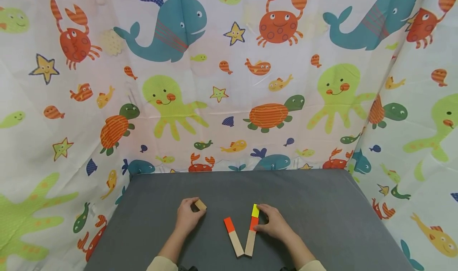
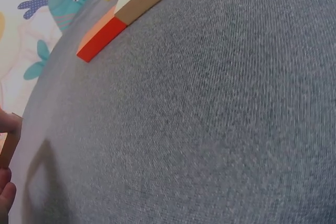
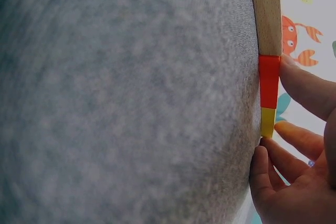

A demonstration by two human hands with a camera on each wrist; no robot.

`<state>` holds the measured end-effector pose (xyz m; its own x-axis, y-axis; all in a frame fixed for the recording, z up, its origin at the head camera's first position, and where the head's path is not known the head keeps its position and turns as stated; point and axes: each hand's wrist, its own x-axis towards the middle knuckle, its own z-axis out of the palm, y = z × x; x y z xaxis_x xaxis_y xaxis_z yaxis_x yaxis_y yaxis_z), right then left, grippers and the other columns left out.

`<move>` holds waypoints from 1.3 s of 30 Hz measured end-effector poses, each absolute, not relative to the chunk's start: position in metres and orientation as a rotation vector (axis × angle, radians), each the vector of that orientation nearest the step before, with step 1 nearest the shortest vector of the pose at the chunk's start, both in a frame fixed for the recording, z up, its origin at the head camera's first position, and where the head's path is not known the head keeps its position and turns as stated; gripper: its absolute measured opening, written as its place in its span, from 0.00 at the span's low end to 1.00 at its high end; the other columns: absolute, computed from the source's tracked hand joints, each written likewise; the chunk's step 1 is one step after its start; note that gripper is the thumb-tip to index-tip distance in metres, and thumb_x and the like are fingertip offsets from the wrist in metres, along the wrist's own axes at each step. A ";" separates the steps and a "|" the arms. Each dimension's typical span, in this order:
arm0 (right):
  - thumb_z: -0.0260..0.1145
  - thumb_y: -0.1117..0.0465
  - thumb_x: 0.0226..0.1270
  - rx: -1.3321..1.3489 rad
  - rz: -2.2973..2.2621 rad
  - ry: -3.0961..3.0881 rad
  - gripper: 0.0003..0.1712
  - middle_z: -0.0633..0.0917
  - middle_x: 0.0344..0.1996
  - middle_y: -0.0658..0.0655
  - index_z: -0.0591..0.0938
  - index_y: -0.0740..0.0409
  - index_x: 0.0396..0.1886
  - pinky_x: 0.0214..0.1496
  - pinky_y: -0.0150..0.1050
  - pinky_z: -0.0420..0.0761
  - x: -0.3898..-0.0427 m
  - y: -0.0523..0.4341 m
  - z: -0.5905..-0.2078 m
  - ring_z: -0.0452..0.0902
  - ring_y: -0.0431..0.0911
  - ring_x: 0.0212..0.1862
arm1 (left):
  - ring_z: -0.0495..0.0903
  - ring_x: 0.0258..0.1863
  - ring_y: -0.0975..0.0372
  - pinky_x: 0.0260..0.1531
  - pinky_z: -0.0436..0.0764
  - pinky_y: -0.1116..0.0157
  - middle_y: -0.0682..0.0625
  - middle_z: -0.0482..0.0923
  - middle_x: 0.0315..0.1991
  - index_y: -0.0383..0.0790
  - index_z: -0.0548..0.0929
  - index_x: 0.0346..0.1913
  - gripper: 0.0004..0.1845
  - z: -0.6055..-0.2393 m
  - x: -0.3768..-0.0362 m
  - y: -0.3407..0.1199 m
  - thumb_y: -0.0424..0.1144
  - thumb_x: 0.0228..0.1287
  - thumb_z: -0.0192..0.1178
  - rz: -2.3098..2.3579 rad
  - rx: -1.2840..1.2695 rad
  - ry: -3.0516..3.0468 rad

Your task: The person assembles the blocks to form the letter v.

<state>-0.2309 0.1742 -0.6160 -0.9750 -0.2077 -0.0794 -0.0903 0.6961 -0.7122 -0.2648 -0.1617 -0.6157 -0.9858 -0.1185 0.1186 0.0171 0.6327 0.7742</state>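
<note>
My left hand (image 1: 187, 216) pinches a small plain wooden block (image 1: 200, 204) between fingers and thumb, left of the other blocks. In the left wrist view that block (image 2: 10, 142) shows only at the left edge. To the right, my right hand (image 1: 274, 223) curls its fingers round the far end of a yellow block (image 1: 255, 210), its thumb at the side of a red block (image 1: 254, 223). Yellow, red and a long plain block (image 1: 250, 243) form one line. A second line, a red block (image 1: 229, 225) and a long plain block (image 1: 236, 244), meets it in a V.
The blocks lie on a grey cloth-covered table (image 1: 304, 195). Behind and at both sides hangs a white curtain (image 1: 200, 132) printed with sea animals, close to the table's back edge.
</note>
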 end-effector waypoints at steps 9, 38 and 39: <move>0.82 0.51 0.51 -0.227 -1.135 2.744 0.46 0.74 0.69 0.63 0.75 0.58 0.69 0.69 0.64 0.68 -0.234 0.174 -0.616 0.66 0.63 0.70 | 0.78 0.54 0.50 0.58 0.75 0.46 0.44 0.79 0.54 0.38 0.83 0.59 0.28 -0.610 -0.266 -0.151 0.41 0.55 0.75 -1.302 -0.005 -2.690; 0.82 0.49 0.51 -0.205 -1.115 2.752 0.46 0.73 0.69 0.62 0.76 0.56 0.69 0.69 0.65 0.67 -0.232 0.174 -0.620 0.65 0.63 0.70 | 0.78 0.50 0.53 0.56 0.77 0.49 0.46 0.79 0.52 0.37 0.83 0.57 0.28 -0.618 -0.271 -0.113 0.41 0.53 0.77 -1.285 -0.242 -2.768; 0.82 0.49 0.51 -0.203 -1.116 2.751 0.46 0.73 0.70 0.62 0.76 0.56 0.69 0.69 0.65 0.67 -0.232 0.174 -0.620 0.65 0.63 0.70 | 0.78 0.50 0.53 0.56 0.77 0.49 0.46 0.79 0.52 0.37 0.83 0.57 0.28 -0.619 -0.272 -0.112 0.42 0.53 0.77 -1.277 -0.254 -2.775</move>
